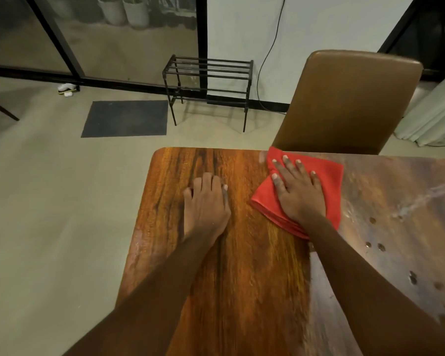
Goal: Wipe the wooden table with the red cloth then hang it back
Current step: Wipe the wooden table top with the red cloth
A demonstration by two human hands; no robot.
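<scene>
The folded red cloth (pixel 326 173) lies flat on the wooden table (pixel 242 253) near its far edge. My right hand (pixel 297 191) presses down on the cloth with fingers spread. My left hand (pixel 206 204) rests palm down on the bare wood to the left of the cloth, holding nothing, fingers loosely together. The wood left of the cloth looks glossy orange-brown; the surface to the right is dull, with droplets and a pale smear.
A brown leather chair (pixel 350 98) stands tucked at the table's far edge, just behind the cloth. On the floor beyond are a black metal rack (pixel 208 80), a dark mat (pixel 125 118) and a black cable down the white wall. White curtains hang at far right.
</scene>
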